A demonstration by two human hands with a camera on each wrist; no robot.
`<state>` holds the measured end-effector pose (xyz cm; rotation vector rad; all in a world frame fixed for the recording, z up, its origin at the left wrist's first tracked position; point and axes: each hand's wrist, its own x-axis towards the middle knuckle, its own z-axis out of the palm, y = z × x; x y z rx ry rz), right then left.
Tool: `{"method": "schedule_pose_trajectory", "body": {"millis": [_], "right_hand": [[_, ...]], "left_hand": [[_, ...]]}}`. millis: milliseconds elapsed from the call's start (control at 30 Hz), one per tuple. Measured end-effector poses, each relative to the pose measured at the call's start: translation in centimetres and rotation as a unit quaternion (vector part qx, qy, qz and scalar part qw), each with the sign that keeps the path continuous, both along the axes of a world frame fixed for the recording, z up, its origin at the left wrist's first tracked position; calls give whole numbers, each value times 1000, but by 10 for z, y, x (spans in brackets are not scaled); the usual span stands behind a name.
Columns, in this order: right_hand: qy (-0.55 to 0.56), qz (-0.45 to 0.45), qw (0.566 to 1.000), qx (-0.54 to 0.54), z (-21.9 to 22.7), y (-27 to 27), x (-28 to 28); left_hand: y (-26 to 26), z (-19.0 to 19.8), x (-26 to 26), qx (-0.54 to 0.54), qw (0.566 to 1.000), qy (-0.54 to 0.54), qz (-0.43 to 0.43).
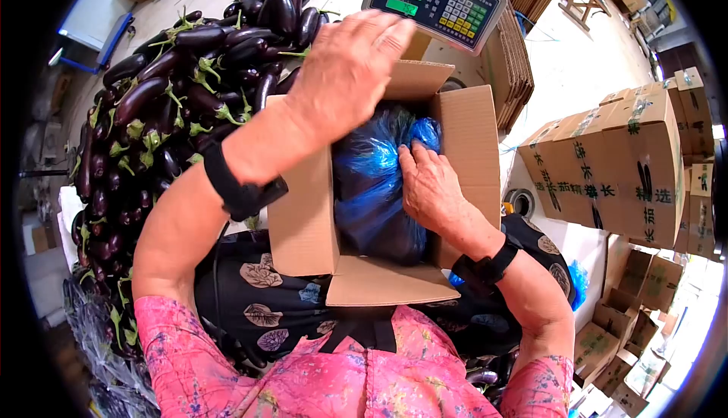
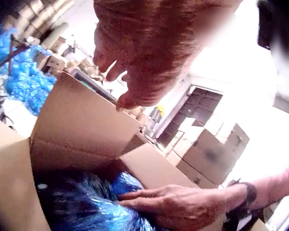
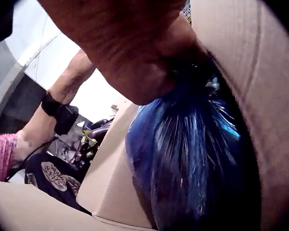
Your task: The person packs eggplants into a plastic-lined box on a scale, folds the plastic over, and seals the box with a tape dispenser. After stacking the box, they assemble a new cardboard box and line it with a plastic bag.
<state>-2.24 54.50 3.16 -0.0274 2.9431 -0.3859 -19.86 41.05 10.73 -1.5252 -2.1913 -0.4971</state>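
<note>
A blue plastic bag (image 1: 369, 205), gathered at the top and bulging with dark contents, sits inside an open cardboard box (image 1: 303, 221). My right hand (image 1: 432, 190) lies over the bag's gathered top, its fingers extended and pressing on the plastic; the left wrist view shows this right hand (image 2: 180, 204) from the side. The right wrist view shows the bag (image 3: 183, 159) pleated below the palm. My left hand (image 1: 345, 77) is raised above the box's far left corner, holding nothing, with its fingers stretched toward the scale display (image 1: 432, 1).
A large pile of eggplants (image 1: 205, 84) lies left of the box. Flattened cardboard (image 1: 504, 54) stands behind at the right. Printed cartons (image 1: 614, 168) are stacked on the right, near a roll of tape (image 1: 520, 202). The box's flaps stick outward.
</note>
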Motion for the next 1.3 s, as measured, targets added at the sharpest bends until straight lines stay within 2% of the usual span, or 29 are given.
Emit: {"method": "schedule_pose_trajectory", "body": {"millis": [33, 67, 167, 233, 300, 333, 433, 533, 567, 600, 633, 700, 800, 900, 1000, 1133, 1233, 1300], "right_hand": [[24, 14, 1000, 11, -2, 0, -2], [47, 27, 998, 23, -5, 0, -3], [72, 24, 996, 45, -10, 2, 1], [83, 28, 994, 61, -12, 1, 2], [105, 37, 991, 80, -15, 0, 4], [108, 38, 989, 95, -17, -1, 4], [100, 35, 976, 192, -11, -12, 12], [175, 102, 976, 80, 32, -10, 31], [89, 154, 984, -21, 50, -4, 42], [-2, 198, 973, -120, 67, 0, 55], [-91, 221, 932, -271, 80, -2, 65], [-113, 269, 933, -211, 96, -22, 87], [-255, 171, 944, -122, 76, -23, 73], [-45, 127, 978, -158, 47, -9, 61], [62, 96, 991, -69, 29, -8, 52], [-1, 35, 999, -3, 36, -15, 56], [205, -27, 977, 43, 55, 2, 54], [258, -161, 950, 75, 31, 52, 60]], "left_hand": [[-8, -12, -13, -51, 997, -57, 20], [-12, -16, -22, -167, 967, -194, 16], [-16, -13, -6, -186, 959, -212, -7], [-25, -34, 0, -236, 944, -219, -73], [-42, -81, 27, -131, 979, -118, -106], [-44, -73, 38, -151, 971, -169, -74], [-42, -64, 44, -183, 965, -180, -46], [-44, -64, 55, -186, 970, -150, -39], [-46, -65, 53, -183, 970, -157, -38], [-45, -69, 49, -180, 969, -165, -41], [-43, -71, 49, -176, 968, -174, -45], [-43, -69, 49, -193, 965, -171, -46], [-43, -69, 49, -208, 963, -162, -53], [-49, -62, 56, -243, 955, -160, -57], [-48, -55, 66, -278, 942, -174, -70], [-46, -55, 76, -329, 922, -194, -66], [-45, -58, 75, -335, 918, -201, -62], [-48, -62, 74, -325, 921, -205, -66]]}}
